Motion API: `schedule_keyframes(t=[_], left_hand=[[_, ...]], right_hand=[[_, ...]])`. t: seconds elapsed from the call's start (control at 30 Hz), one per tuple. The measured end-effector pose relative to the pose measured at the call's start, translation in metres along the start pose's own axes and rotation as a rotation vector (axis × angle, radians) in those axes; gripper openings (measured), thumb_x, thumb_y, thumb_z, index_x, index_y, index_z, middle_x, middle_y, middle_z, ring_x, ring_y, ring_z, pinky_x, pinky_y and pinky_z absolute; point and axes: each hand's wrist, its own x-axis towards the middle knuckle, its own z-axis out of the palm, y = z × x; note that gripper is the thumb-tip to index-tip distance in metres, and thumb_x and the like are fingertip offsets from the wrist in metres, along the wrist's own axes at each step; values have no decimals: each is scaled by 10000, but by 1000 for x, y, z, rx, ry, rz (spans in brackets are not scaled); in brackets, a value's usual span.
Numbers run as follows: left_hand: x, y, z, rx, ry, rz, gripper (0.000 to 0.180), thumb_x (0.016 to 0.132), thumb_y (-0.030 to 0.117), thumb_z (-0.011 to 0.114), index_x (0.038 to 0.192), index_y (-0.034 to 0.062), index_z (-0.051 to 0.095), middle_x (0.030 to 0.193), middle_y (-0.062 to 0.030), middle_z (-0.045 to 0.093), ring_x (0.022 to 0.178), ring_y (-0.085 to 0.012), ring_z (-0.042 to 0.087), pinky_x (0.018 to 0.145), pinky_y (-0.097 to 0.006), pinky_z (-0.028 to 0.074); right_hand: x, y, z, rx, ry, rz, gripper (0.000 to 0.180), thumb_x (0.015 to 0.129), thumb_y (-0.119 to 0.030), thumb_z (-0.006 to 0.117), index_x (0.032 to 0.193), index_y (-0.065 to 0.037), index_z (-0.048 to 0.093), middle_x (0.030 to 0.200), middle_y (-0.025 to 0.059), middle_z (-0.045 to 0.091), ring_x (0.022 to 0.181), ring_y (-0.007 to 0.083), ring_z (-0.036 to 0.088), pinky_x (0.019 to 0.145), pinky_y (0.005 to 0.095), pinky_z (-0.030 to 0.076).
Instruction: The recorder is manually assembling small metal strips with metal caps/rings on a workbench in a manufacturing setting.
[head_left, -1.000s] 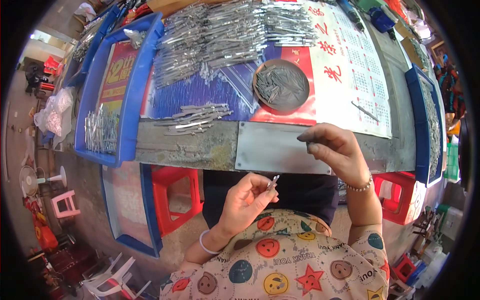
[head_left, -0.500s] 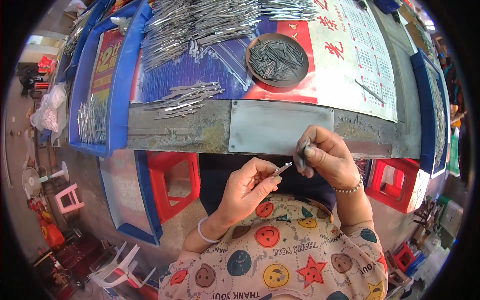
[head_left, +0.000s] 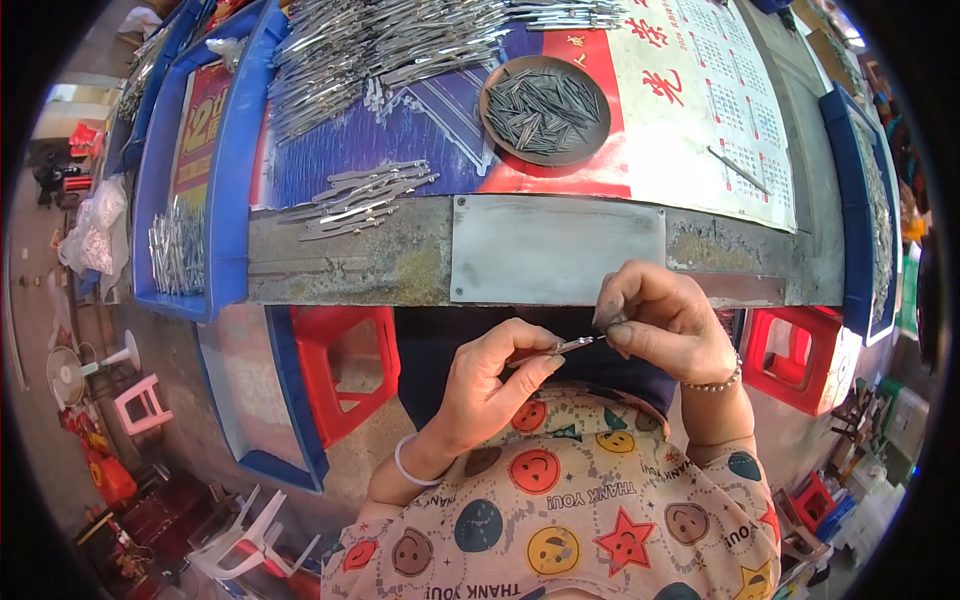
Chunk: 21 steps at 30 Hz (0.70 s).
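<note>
A slim metal piece sits just below the middle of the frame, under the tabletop edge, pinched at its near end by the left hand while the right hand fingers press together on a small pin at its far tip. Above, a few finished-looking pieces lie in a small pile left of centre, while the big heap of metal strips and the round dish of pins remain full, so most work seems left
</note>
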Motion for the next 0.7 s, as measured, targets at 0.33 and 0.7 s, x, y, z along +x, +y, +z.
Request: schedule_keyframes(t=[0.33, 0.7], left_hand=[[2, 2, -1, 39, -11, 22, 126, 867, -6, 620, 980, -35, 571, 861, -59, 621, 789, -80, 588, 706, -222, 489], [7, 5, -5, 517, 82, 375, 165, 787, -42, 661, 939, -24, 598, 809, -112, 599, 671, -206, 604, 582, -282, 483]], right_hand=[[5, -2, 2, 71, 11, 56, 164, 828, 64, 530, 971, -4, 485, 865, -9, 484, 790, 54, 456, 701, 193, 387], [11, -1, 0, 7, 20, 114, 183, 777, 56, 557, 902, -15, 444, 818, 41, 483, 739, 104, 446, 661, 217, 369]])
